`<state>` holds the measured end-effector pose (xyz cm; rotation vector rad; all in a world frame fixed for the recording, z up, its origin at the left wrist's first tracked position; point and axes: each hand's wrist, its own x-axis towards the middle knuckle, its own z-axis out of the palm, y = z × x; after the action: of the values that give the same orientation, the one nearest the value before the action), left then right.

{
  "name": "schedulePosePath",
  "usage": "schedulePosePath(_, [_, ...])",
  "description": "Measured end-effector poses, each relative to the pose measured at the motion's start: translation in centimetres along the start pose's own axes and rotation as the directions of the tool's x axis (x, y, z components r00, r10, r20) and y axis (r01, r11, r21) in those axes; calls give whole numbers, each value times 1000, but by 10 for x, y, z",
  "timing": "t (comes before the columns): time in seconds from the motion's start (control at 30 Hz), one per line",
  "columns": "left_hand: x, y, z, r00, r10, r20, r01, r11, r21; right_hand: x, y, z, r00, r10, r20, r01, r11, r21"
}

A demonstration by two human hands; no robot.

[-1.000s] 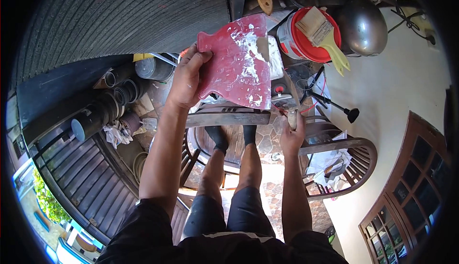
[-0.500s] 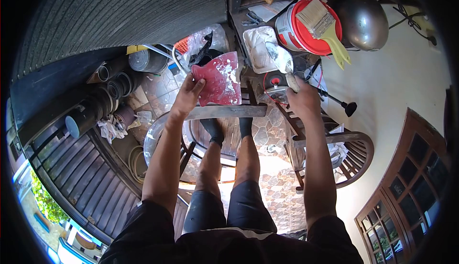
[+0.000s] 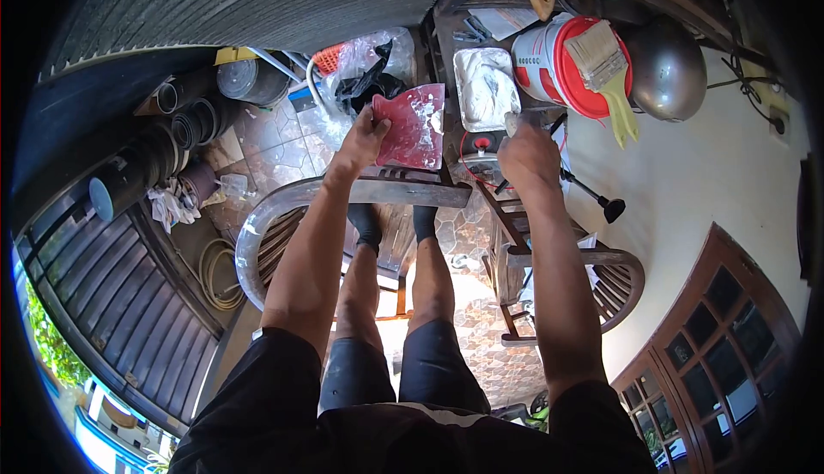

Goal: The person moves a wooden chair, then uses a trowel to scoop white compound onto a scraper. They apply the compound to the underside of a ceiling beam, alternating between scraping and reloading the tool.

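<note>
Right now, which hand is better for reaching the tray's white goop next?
Probably the right hand: it's close to the tray, while the left hand is farther away, holding the red spreader.

The flat scraper (image 3: 412,130) is dull red (blotched with white); the tray (image 3: 457,88) and its paste (image 3: 487,88) are white. The bucket (image 3: 534,60) is whitish, its lid (image 3: 572,81) bright red, the brush handle (image 3: 617,108) yellow-green, the round bowl (image 3: 669,70) silver-grey.
</note>
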<state>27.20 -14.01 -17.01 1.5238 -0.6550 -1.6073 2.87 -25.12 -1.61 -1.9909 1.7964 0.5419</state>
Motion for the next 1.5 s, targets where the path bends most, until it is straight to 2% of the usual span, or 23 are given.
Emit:
schedulePosePath(0.1, [6, -5, -2, 1000, -17, -7, 17, 1000, 15, -12, -5, 1, 998, -4, -62, 6, 1000, 21])
schedulePosePath(0.27, [10, -3, -3, 1000, -17, 3, 17, 1000, 17, -17, -9, -8, 997, 61, 55, -67, 992, 104])
schedulePosePath(0.3, [6, 3, -1, 1000, -31, -4, 30, 999, -31, -17, -7, -5, 996, 64, 57, -69, 992, 102])
schedulePosePath(0.4, [7, 2, -3, 1000, -28, -4, 28, 997, -70, -15, -4, 0, 1000, -28, 4, 28, 993, 111])
schedulePosePath(0.47, [8, -6, -7, 1000, -12, 2, 12, 998, -65, -17, -10, -8, 991, 83, 106, -97, 985, 140])
schedulePosePath(0.57, [4, 10, -9, 1000, -4, 18, 5, 996, -86, -21, -9, -5, 989, 88, 116, -110, 975, 194])
schedulePosePath(0.7, [-2, 29, -13, 998, -55, -23, 53, 994, -100, -14, 19, 14, 998, -12, 57, -4, 962, 273])
schedulePosePath(0.77, [-3, 33, -17, 998, -57, -23, 54, 994, -98, -19, 14, -10, 909, 121, 399, -358, 719, 596])
schedulePosePath(0.8, [-4, 36, -19, 996, -79, -30, 77, 994, -72, -22, 17, -9, 910, 121, 396, -356, 717, 599])
schedulePosePath(0.87, [-4, 40, -22, 994, -102, -38, 100, 994, -43, -31, 30, -3, 876, 82, 476, -453, 479, 752])
schedulePosePath(0.9, [-5, 42, -23, 995, -97, -28, 93, 990, -103, -37, 35, -2, 876, 82, 475, -453, 476, 754])
schedulePosePath(0.97, [-5, 46, -25, 996, -90, -18, 86, 984, -159, -52, 41, -1, 915, -10, 404, -371, 379, 848])
schedulePosePath(1.0, [-5, 51, -27, 993, -116, 3, 114, 971, -209, -61, 41, 0, 915, -13, 402, -368, 376, 850])
schedulePosePath(1.07, [-5, 61, -30, 990, -137, 21, 138, 958, -252, -77, 39, 2, 970, 25, 242, -232, 403, 885])
schedulePosePath(1.1, [-4, 66, -30, 992, -110, 55, 122, 928, -352, -83, 40, 4, 987, 47, 153, -155, 505, 849])
schedulePosePath(1.13, [-6, 77, -29, 993, -79, 86, 109, 888, -447, -87, 42, 13, 988, 42, 150, -151, 500, 853])
schedulePosePath(1.17, [-7, 87, -26, 993, -82, 85, 114, 859, -498, -91, 43, 25, 999, 34, 8, -22, 429, 903])
schedulePosePath(1.2, [-9, 95, -27, 994, -77, 82, 107, 864, -492, -94, 41, 29, 990, 38, -137, 115, 354, 928])
schedulePosePath(1.27, [-11, 109, -31, 983, -75, 169, 155, 832, -532, -100, 37, 30, 988, 35, -152, 126, 393, 911])
schedulePosePath(1.33, [-17, 127, -26, 983, -73, 166, 153, 821, -550, -103, 29, 34, 971, 99, -220, 164, 393, 905])
schedulePosePath(1.4, [-25, 144, -21, 981, -91, 170, 174, 797, -579, -104, 25, 34, 973, 96, -212, 153, 422, 894])
schedulePosePath(1.47, [-31, 154, -16, 984, -73, 160, 156, 779, -607, -101, 21, 34, 949, -45, -313, 292, 505, 812])
schedulePosePath(1.5, [-33, 160, -15, 987, -59, 153, 144, 757, -637, -98, 17, 34, 906, -65, -419, 389, 517, 762])
